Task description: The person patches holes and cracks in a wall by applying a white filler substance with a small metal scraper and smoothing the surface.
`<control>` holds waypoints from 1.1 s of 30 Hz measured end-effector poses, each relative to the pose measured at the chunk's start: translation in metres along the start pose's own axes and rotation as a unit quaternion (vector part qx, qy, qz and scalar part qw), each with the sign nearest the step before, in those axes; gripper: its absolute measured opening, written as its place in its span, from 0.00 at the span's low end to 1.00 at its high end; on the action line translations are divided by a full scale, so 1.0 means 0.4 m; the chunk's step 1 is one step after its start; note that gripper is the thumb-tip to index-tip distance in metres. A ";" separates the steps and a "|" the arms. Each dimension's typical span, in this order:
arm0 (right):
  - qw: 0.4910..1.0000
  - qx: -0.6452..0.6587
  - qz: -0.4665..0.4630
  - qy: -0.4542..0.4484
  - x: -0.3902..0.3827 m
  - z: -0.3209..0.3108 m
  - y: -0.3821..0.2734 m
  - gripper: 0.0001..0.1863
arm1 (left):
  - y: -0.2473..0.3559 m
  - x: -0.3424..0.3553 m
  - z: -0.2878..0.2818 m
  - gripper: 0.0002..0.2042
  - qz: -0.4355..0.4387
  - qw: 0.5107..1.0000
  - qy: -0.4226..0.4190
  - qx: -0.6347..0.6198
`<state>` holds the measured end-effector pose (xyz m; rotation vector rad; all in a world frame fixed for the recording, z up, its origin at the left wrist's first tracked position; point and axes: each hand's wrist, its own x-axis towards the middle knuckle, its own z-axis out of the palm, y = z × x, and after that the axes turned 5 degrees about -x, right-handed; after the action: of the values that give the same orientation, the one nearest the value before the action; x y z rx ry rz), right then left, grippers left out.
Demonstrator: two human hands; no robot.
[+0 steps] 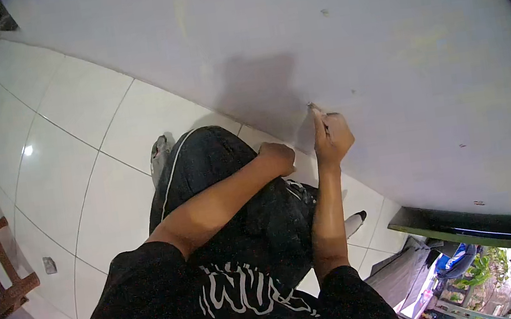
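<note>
My right hand (335, 138) is raised to the pale wall (382, 46), its fingers curled in and one digit stretched toward the surface. At that fingertip a small dark spot (310, 105) shows on the wall. Whether a small thing is pinched in this hand, I cannot make out. My left hand (278, 159) is closed like a fist beside my bent knee (212, 149), in dark trousers with a white stripe. Its fingers are mostly hidden. Several small marks dot the wall, one mark (324, 13) higher up and another mark (354, 91) near my right hand.
White floor tiles (72, 138) meet the wall along a slanting edge. A brown wooden frame (0, 270) stands at far left, with a small grey piece (49, 265) near it. A white object with a dark tip (355, 224) lies right of me. Plants (489, 267) show through a doorway, lower right.
</note>
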<state>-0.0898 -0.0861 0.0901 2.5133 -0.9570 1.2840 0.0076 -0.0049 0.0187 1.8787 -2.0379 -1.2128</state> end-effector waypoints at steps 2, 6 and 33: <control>0.998 -0.038 -0.040 0.001 0.019 -0.008 -0.026 0.07 | -0.025 0.023 0.031 0.20 0.001 1.000 0.014 -0.001; 0.998 -0.012 0.047 -0.028 0.008 -0.002 -0.036 0.10 | -0.037 0.031 0.042 0.25 0.013 1.000 -0.002 -0.019; 0.998 0.016 0.056 -0.016 -0.024 0.017 -0.019 0.10 | -0.021 0.018 0.026 0.24 0.013 1.000 0.020 -0.003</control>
<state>-0.0848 -0.0786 0.0798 2.5442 -1.1082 1.3037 0.0067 -0.0056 0.0035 1.8539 -2.0298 -1.1643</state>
